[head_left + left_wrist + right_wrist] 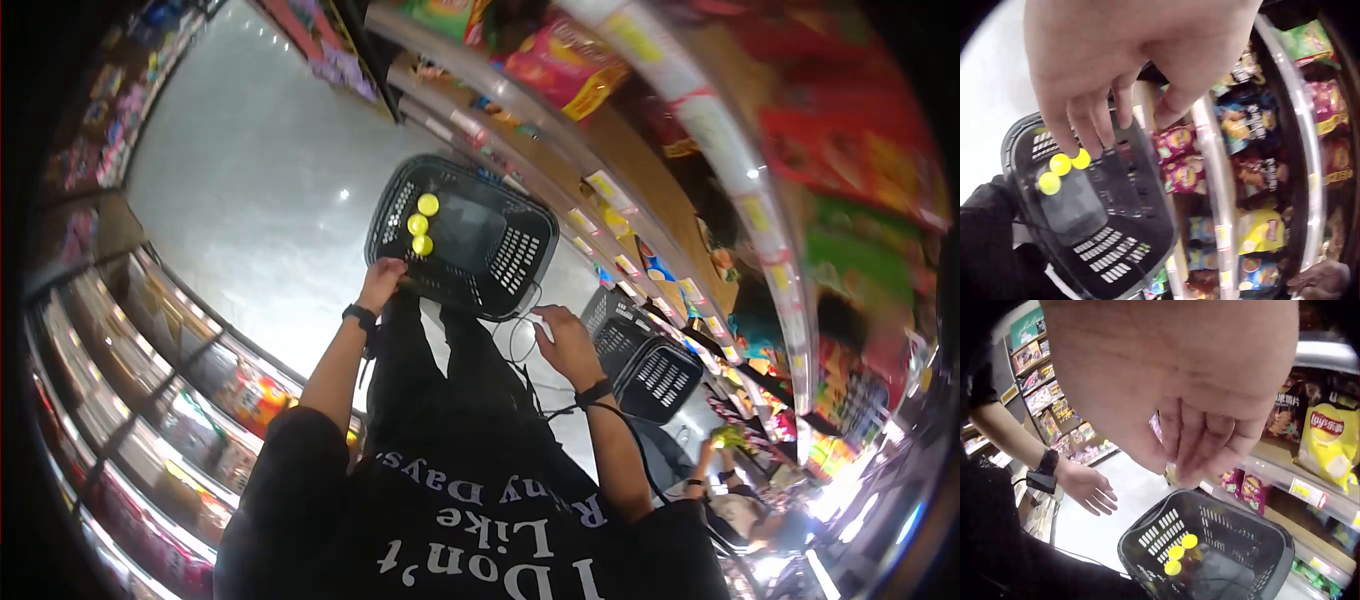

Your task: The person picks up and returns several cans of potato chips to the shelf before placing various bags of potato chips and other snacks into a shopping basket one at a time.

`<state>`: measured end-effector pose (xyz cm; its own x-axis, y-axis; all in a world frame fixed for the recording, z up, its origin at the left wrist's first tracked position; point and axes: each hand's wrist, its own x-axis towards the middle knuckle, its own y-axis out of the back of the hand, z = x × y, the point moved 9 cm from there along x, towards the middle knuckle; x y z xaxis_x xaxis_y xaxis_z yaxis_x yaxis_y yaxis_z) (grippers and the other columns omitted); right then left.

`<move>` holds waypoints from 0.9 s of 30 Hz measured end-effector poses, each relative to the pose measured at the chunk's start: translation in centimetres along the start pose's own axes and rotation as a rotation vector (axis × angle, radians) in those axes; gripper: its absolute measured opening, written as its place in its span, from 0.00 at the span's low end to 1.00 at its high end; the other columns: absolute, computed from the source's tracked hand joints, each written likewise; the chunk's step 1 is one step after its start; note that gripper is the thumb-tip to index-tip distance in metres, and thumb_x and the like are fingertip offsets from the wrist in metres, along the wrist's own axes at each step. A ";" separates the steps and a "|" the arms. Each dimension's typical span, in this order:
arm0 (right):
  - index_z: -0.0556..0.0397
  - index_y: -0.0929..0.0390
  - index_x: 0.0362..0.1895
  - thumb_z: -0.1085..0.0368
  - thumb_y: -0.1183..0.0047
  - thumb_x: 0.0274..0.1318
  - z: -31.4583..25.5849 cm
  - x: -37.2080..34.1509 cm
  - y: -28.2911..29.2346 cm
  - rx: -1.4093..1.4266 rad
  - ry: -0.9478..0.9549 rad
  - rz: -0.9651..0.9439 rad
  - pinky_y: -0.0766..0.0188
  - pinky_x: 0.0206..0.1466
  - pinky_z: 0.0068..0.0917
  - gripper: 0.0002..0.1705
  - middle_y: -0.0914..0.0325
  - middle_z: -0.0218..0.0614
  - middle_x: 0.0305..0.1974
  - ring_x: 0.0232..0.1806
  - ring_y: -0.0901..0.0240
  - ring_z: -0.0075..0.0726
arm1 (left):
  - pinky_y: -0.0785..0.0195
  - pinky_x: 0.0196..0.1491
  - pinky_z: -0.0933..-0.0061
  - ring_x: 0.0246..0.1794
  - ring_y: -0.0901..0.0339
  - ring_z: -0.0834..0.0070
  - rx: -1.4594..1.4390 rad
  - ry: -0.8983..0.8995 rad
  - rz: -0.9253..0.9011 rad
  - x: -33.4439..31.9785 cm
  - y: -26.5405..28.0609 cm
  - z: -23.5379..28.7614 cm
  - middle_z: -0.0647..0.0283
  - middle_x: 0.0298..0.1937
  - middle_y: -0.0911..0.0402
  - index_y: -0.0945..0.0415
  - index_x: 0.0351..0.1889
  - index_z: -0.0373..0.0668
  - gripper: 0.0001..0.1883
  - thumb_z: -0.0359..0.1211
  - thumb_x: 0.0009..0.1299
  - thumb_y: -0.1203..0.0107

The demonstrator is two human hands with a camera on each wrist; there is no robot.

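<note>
A black plastic shopping basket (472, 228) stands on the floor in front of the person. Inside it, along one end, are three containers with round yellow lids (418, 225), also showing in the right wrist view as yellow lids (1176, 552) over brownish bodies. My left hand (384, 282) is near the basket's close left corner in the head view; the right wrist view shows that hand (1087, 487) with loose, extended fingers and nothing in it. To the right of the basket, my right hand (567, 345) hangs with fingers loosely bent, holding nothing.
Shelves of snack bags (565, 65) run along the right, with yellow chip bags (1330, 440) on them. Other dark baskets (655, 378) stand behind on the right, near another person's arm (706, 462). More shelving (150, 400) lines the left. Thin cables hang by the right hand.
</note>
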<state>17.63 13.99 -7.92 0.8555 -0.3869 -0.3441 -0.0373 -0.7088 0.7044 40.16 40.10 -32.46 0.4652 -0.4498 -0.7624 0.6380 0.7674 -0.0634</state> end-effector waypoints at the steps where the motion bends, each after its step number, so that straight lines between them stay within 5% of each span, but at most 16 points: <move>1: 0.56 0.19 0.49 0.69 0.43 0.58 1.2 0.4 -1.5 -0.010 -0.010 -0.047 0.24 0.54 0.45 0.14 0.17 0.47 0.46 0.49 0.21 0.55 | 0.31 0.39 0.73 0.37 0.22 0.77 0.032 0.041 0.063 1.1 0.4 -2.5 0.68 0.36 0.18 0.20 0.48 0.40 0.12 0.36 0.71 0.42; 4: 0.53 0.18 0.49 0.68 0.44 0.60 2.6 1.6 -4.3 -0.060 -0.017 -0.114 0.22 0.48 0.44 0.13 0.16 0.47 0.43 0.44 0.19 0.55 | 0.29 0.38 0.69 0.30 0.20 0.72 0.147 -0.003 0.142 4.3 0.7 -9.0 0.60 0.29 0.16 0.15 0.33 0.43 0.05 0.31 0.65 0.40; 7: 0.51 0.17 0.46 0.68 0.44 0.61 5.2 2.6 -6.9 -0.029 -0.106 -0.078 0.21 0.42 0.42 0.10 0.15 0.44 0.43 0.39 0.18 0.54 | 0.28 0.40 0.69 0.37 0.18 0.72 0.357 -0.184 0.194 8.5 0.5 -13.6 0.60 0.29 0.17 0.16 0.38 0.42 0.07 0.31 0.64 0.40; 11: 0.51 0.17 0.44 0.71 0.40 0.58 10.0 0.0 -11.0 -0.050 -0.225 -0.043 0.25 0.31 0.35 0.09 0.14 0.38 0.40 0.27 0.20 0.43 | 0.28 0.42 0.66 0.38 0.20 0.72 -0.060 0.174 0.149 15.0 -2.1 -17.7 0.62 0.34 0.19 0.17 0.39 0.42 0.10 0.36 0.63 0.35; 12: 0.51 0.17 0.42 0.73 0.39 0.55 10.6 0.0 -11.8 0.026 -0.328 -0.049 0.33 0.24 0.28 0.10 0.15 0.36 0.37 0.18 0.30 0.31 | 0.28 0.42 0.65 0.38 0.21 0.72 -0.158 0.232 0.137 16.1 -2.9 -17.4 0.63 0.36 0.19 0.18 0.40 0.42 0.12 0.38 0.63 0.33; 14: 0.53 0.17 0.42 0.73 0.38 0.54 12.6 -0.7 -14.2 0.112 -0.385 -0.027 0.38 0.21 0.27 0.10 0.16 0.36 0.36 0.15 0.38 0.27 | 0.28 0.43 0.63 0.38 0.22 0.72 -0.195 0.344 0.111 19.5 -3.5 -18.9 0.64 0.38 0.20 0.19 0.40 0.43 0.15 0.40 0.63 0.30; 16: 0.54 0.17 0.42 0.74 0.39 0.54 14.1 -1.0 -16.3 0.101 -0.398 -0.017 0.38 0.21 0.26 0.10 0.16 0.37 0.35 0.15 0.38 0.28 | 0.29 0.54 0.57 0.54 0.24 0.66 -0.057 0.507 0.034 24.1 -2.7 -24.0 0.62 0.50 0.21 0.22 0.57 0.43 0.27 0.48 0.65 0.31; 18: 0.54 0.17 0.40 0.76 0.38 0.51 15.3 -1.3 -17.9 0.123 -0.413 -0.023 0.40 0.20 0.25 0.11 0.16 0.37 0.36 0.15 0.39 0.25 | 0.31 0.56 0.54 0.55 0.26 0.65 -0.048 0.621 0.234 27.4 -0.8 -28.0 0.60 0.52 0.23 0.26 0.61 0.42 0.37 0.53 0.60 0.28; 21: 0.53 0.17 0.39 0.78 0.39 0.50 16.1 -2.8 -17.9 0.143 -0.451 0.109 0.42 0.18 0.22 0.12 0.15 0.35 0.36 0.16 0.37 0.20 | 0.31 0.55 0.51 0.57 0.26 0.57 0.114 0.655 0.285 30.8 -0.5 -30.2 0.55 0.57 0.24 0.32 0.66 0.38 0.53 0.62 0.50 0.25; 25: 0.56 0.18 0.37 0.81 0.48 0.53 17.7 -7.1 -16.6 0.110 -0.573 0.325 0.33 0.25 0.21 0.11 0.16 0.37 0.33 0.25 0.24 0.24 | 0.27 0.50 0.55 0.50 0.20 0.60 0.089 0.532 0.291 32.7 -2.5 -29.9 0.55 0.59 0.24 0.34 0.69 0.45 0.47 0.57 0.57 0.27; 27: 0.59 0.20 0.38 0.80 0.50 0.58 18.2 -9.3 -15.9 0.254 -0.668 0.430 0.29 0.32 0.24 0.08 0.17 0.39 0.35 0.31 0.22 0.30 | 0.24 0.47 0.59 0.45 0.18 0.62 -0.113 0.718 0.249 31.3 -2.8 -31.4 0.56 0.58 0.23 0.34 0.69 0.48 0.43 0.54 0.61 0.29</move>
<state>0.84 18.16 -27.23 0.2569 -0.8661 -0.4288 -0.4746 -0.4996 0.7247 33.66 38.26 -76.34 0.0495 0.1199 -0.9916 0.4822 0.8665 0.1288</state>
